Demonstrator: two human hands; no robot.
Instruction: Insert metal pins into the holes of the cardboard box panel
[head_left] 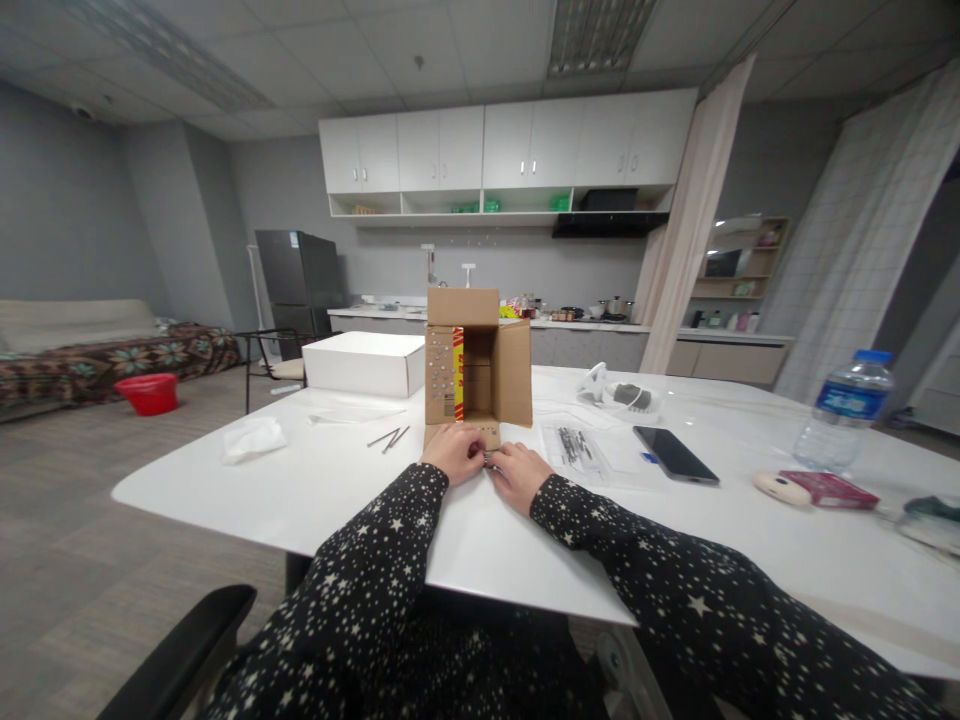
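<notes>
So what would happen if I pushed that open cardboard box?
The cardboard box would probably slide easily, since the white table under it looks shiny. It might tip if pushed high up, because its opening is taller than wide. The flap on the right would likely swing, as it sticks out from one edge.

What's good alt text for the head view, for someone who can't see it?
A person's left hand and right hand, in starry black sleeves, are close together at the front of an open cardboard box on a white table. A white box and thin rods lie to the left; a phone and water bottle are to the right.
</notes>
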